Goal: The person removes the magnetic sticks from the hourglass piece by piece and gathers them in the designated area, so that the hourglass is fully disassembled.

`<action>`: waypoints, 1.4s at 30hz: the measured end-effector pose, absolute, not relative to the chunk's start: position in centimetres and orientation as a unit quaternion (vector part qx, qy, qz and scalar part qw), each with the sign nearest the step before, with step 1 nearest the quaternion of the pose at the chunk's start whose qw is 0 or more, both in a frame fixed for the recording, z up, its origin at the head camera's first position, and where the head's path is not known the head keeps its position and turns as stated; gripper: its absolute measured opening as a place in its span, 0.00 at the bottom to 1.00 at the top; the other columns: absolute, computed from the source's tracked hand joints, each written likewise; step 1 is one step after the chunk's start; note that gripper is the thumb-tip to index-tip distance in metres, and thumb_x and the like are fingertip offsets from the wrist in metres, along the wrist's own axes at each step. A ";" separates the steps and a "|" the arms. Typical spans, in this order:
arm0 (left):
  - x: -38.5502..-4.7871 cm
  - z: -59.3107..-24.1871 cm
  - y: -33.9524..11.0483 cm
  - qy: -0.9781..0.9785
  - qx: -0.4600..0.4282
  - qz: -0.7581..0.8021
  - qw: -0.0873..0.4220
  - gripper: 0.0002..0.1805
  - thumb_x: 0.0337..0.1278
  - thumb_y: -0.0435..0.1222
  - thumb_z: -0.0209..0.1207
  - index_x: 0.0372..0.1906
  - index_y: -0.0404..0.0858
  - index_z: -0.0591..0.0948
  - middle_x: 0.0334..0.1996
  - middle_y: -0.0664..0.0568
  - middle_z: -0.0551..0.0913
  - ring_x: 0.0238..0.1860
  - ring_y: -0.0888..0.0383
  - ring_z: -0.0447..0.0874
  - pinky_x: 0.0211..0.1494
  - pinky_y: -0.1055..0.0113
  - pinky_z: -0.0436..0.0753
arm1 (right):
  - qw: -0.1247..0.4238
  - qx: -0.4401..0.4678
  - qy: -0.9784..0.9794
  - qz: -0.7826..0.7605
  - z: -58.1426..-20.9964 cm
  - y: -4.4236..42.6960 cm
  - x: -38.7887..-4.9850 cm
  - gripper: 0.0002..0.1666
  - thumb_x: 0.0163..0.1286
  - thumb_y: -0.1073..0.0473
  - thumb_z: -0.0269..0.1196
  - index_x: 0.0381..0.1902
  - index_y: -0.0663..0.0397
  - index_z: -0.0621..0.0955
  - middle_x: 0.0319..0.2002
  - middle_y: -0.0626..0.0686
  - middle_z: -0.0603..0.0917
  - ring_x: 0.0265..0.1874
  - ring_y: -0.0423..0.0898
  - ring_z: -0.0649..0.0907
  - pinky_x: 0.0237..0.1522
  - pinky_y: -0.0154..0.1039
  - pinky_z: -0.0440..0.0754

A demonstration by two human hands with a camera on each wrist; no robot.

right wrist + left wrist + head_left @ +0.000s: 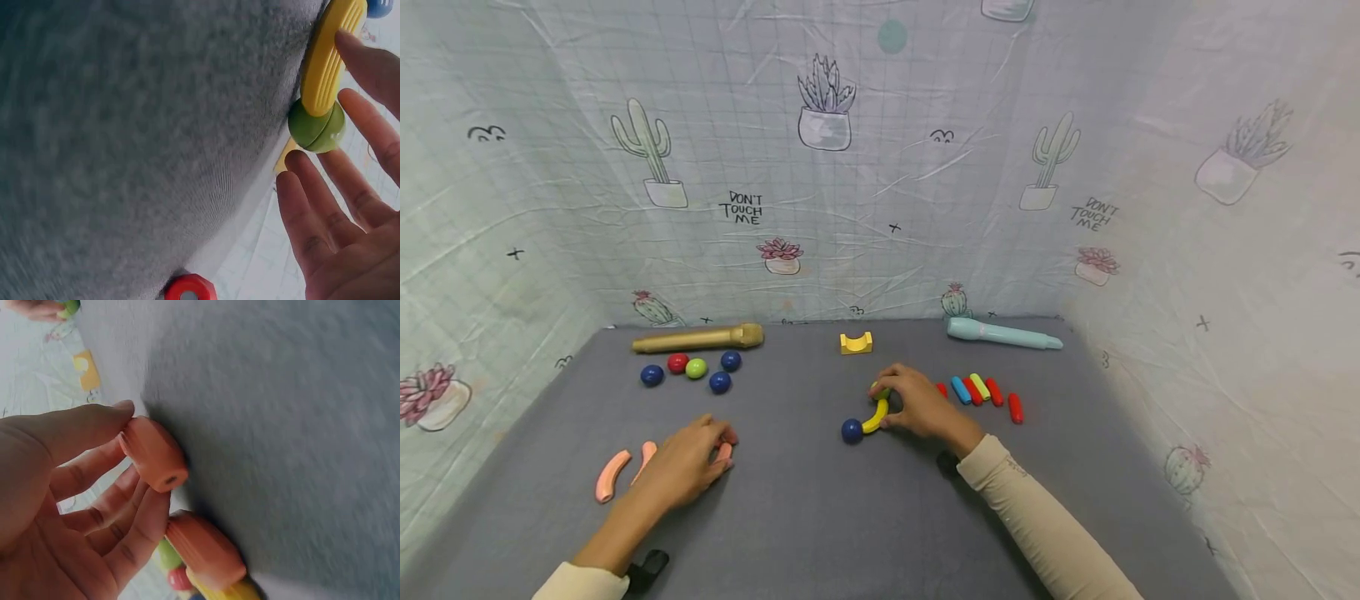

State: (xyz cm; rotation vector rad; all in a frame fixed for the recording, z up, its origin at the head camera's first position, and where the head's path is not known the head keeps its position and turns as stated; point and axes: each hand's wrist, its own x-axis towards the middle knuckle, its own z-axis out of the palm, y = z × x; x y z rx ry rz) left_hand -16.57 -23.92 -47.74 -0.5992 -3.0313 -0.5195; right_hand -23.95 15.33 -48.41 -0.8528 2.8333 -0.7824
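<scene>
My left hand point(688, 460) pinches a short salmon-coloured curved piece point(154, 454) between thumb and fingers, just over the grey cloth. Two more salmon curved pieces point(613, 476) lie beside that hand. My right hand point(917, 404) reaches over a yellow curved piece point(331, 59), with its thumb touching the ridged side. The other fingers are loosely extended around a green ball point(317, 127) at the piece's far end; the wrist view shows the palm open. A blue ball point(852, 431) sits against the near end of the yellow piece.
A gold microphone-shaped piece point(698, 337) lies back left, with several coloured balls point(696, 368) before it. Back right lies a light blue microphone-shaped piece point(1003, 333). Several small red, blue and yellow sticks point(977, 389) are right of my right hand. A yellow notched block point(856, 343) stands at the back.
</scene>
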 end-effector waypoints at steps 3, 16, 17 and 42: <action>-16.5 -47.6 -24.7 -0.970 -0.187 -0.156 0.006 0.13 0.56 0.34 0.77 0.45 0.40 0.88 0.39 0.51 0.82 0.39 0.54 0.84 0.41 0.52 0.83 | 0.037 -0.278 0.924 -0.261 -48.3 15.2 -23.9 0.24 0.61 0.56 0.81 0.55 0.50 0.88 0.63 0.53 0.81 0.65 0.54 0.80 0.71 0.57 0.76; -16.6 -45.9 -19.6 -0.964 -0.220 -0.143 0.044 0.20 0.54 0.40 0.79 0.50 0.40 0.87 0.40 0.50 0.80 0.42 0.54 0.79 0.44 0.53 0.81 | 0.044 -0.276 0.922 -0.268 -48.1 14.9 -23.5 0.18 0.61 0.58 0.81 0.49 0.48 0.89 0.52 0.51 0.81 0.54 0.50 0.81 0.60 0.50 0.79; -16.7 -45.9 -18.6 -0.962 -0.225 -0.150 0.033 0.21 0.56 0.41 0.79 0.53 0.41 0.87 0.42 0.50 0.80 0.43 0.54 0.79 0.45 0.54 0.81 | 0.046 -0.277 0.921 -0.268 -48.1 14.9 -23.4 0.17 0.62 0.58 0.81 0.48 0.48 0.89 0.52 0.51 0.81 0.53 0.50 0.81 0.59 0.49 0.79; -21.9 -47.8 -12.0 -0.939 -0.290 -0.184 0.008 0.12 0.60 0.41 0.76 0.44 0.45 0.86 0.40 0.53 0.81 0.39 0.56 0.81 0.45 0.53 0.82 | 0.043 -0.303 0.917 -0.258 -48.2 14.4 -22.5 0.11 0.67 0.54 0.77 0.45 0.42 0.89 0.43 0.47 0.81 0.39 0.42 0.78 0.42 0.37 0.76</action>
